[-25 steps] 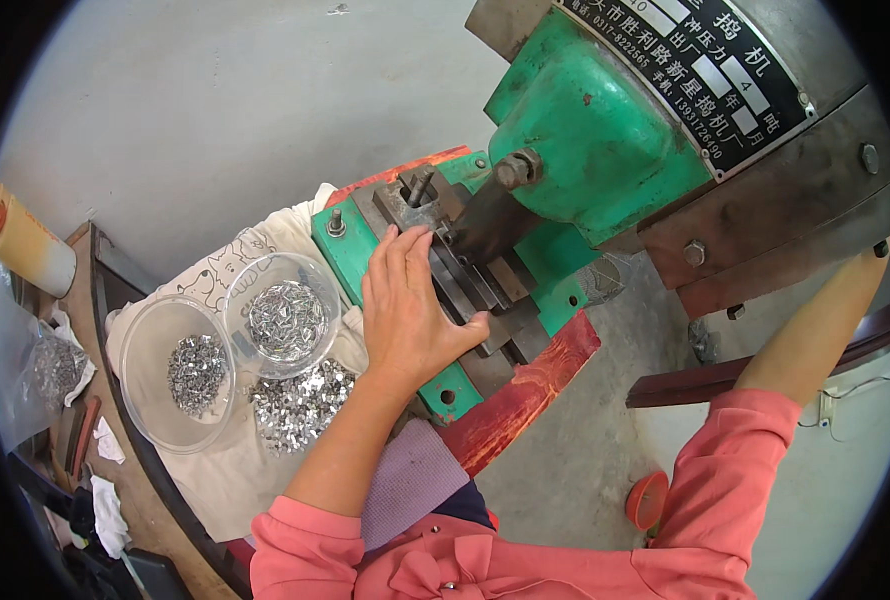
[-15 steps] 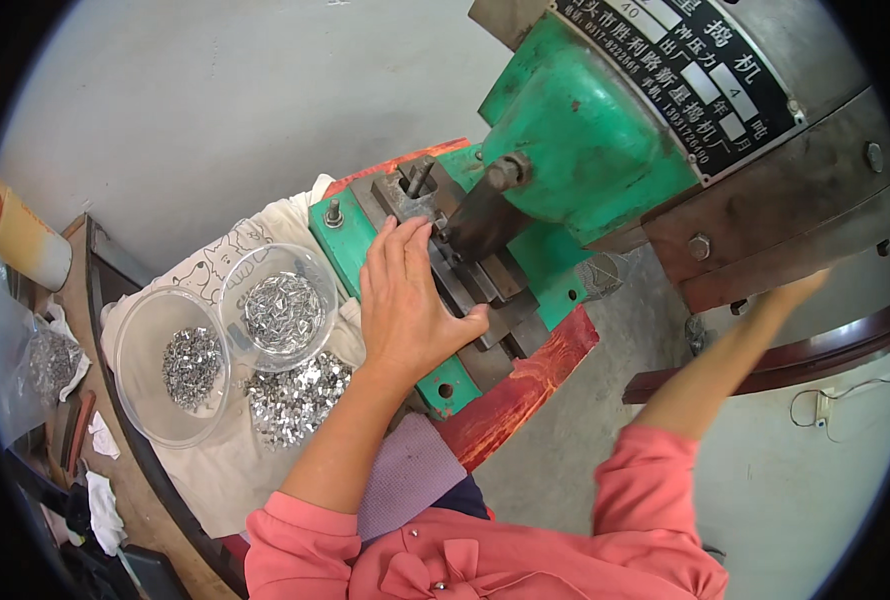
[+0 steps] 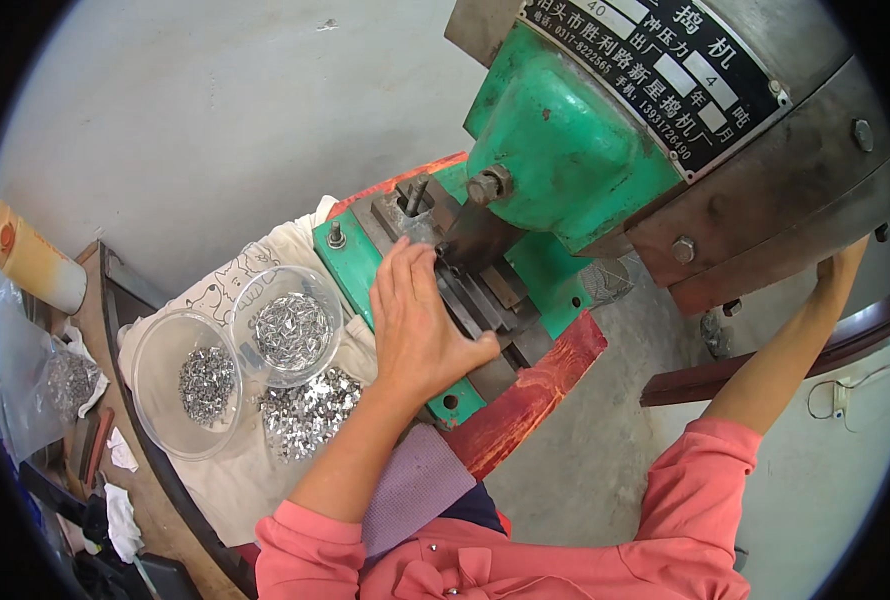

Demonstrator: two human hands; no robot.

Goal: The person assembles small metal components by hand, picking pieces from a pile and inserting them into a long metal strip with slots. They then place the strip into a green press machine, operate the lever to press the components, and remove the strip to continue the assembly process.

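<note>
Grey wall (image 3: 215, 110) behind green press (image 3: 575, 140); left hand (image 3: 415, 335) spread open at die (image 3: 477, 298), right hand (image 3: 845, 265) well apart, grip hidden, can't tell; likely positioning step, next move needs left clear.

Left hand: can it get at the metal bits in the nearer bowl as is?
Probably yes: the left hand is at the press, but the bowl sits close by on its left, open-topped, and nothing visible blocks the metal bits.
</note>
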